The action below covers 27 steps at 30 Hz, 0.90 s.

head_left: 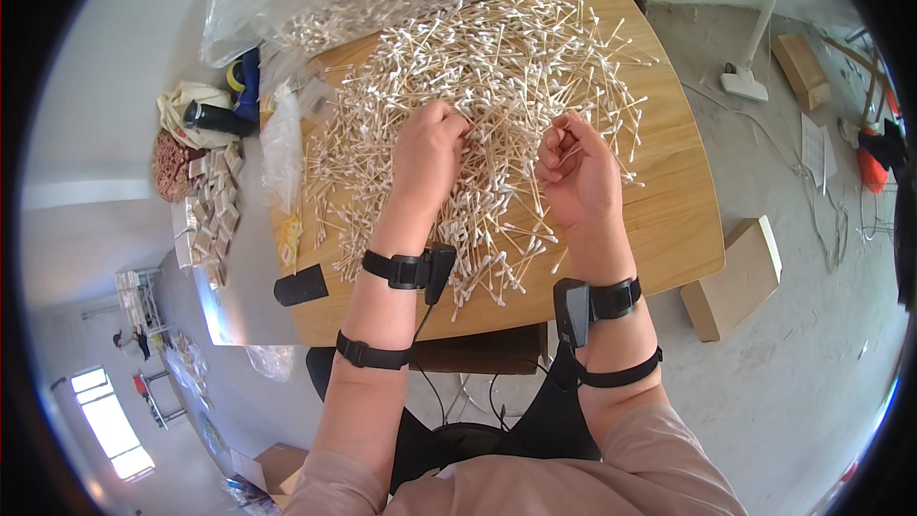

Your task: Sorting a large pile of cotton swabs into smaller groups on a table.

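A wide heap of loose cotton swabs (497, 67), with white tips and pale sticks, spreads over the wooden table (669, 220). My left hand (427, 155) is closed at the middle of the heap, back upward, with its fingertips pinched together among the swabs. What it pinches is hidden. To its right, my right hand (583, 177) is turned partly palm up over the heap's right side. Its fingers are curled, and slim white-tipped swabs show between thumb and fingers. Black straps with small devices wrap both forearms.
A large clear plastic bag (325, 0) full of swabs lies at the table's far side. Left of the heap are a crumpled clear bag (282, 148), a black flat piece (301, 287) and a dark bottle (218, 118). A cardboard box (734, 279) stands on the floor at right.
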{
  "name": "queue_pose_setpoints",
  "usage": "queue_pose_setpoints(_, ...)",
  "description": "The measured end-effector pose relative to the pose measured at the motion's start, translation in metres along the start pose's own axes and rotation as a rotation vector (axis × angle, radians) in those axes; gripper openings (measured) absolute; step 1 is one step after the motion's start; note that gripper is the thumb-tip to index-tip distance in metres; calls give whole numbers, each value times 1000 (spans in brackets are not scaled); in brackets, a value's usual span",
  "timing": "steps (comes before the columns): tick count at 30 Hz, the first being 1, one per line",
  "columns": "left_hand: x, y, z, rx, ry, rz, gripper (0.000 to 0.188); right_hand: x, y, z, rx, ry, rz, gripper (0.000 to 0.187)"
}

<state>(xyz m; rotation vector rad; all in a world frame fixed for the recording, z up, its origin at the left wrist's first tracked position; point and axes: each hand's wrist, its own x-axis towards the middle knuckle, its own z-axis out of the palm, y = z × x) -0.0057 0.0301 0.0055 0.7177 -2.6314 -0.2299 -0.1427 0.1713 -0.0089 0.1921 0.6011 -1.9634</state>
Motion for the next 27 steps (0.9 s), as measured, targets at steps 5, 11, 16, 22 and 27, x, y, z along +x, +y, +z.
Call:
queue_pose_setpoints(5,-8,-9,-8,-70,45,-130,12,1,0,0,1,14,-12,18)
queue_pose_setpoints(11,-21,-12,-23,-386,104,-519,12,0,3,3,22,-7,44,18)
queue_pose_setpoints(16,-32,1,-33,-806,52,-746,14,1,14,10,48,-86,107,20)
queue_pose_setpoints(22,-32,51,-45,-837,-74,-614,14,-1,32,16,100,-182,244,35)
queue_pose_setpoints(27,-37,44,-41,-796,-29,-620,12,4,25,9,117,-191,197,38)
